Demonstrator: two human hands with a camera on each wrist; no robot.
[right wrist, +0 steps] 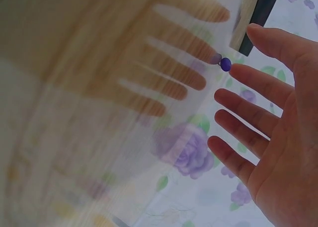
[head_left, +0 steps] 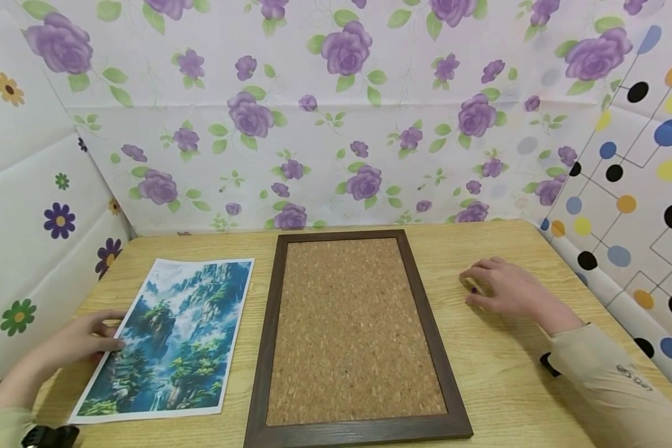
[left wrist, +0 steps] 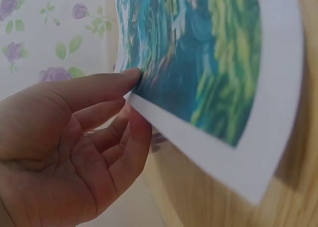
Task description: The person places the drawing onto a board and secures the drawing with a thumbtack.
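A person sits at a wooden table [head_left: 498, 386] with a framed cork board [head_left: 353, 336] lying flat at the centre, its long axis running from 6 o'clock to 12 o'clock. At 9 o'clock of the board lies a printed landscape picture [head_left: 173, 336], its long axis nearly parallel to the board, tipped slightly toward 1 o'clock. The left hand [head_left: 84, 342] is at the picture's left edge; the wrist view shows the thumb on top and the fingers [left wrist: 134, 137] curled beneath, pinching the sheet's lifted edge. At 3 o'clock of the board, well apart from the picture, the right hand [head_left: 504, 289] hovers palm down with fingers spread and relaxed, holding nothing. A small purple push pin [head_left: 473, 290] sits on the table just under its fingertips; whether they touch it cannot be told. The left hand is nearer the picture, the right nearer the pin, with the board between them.
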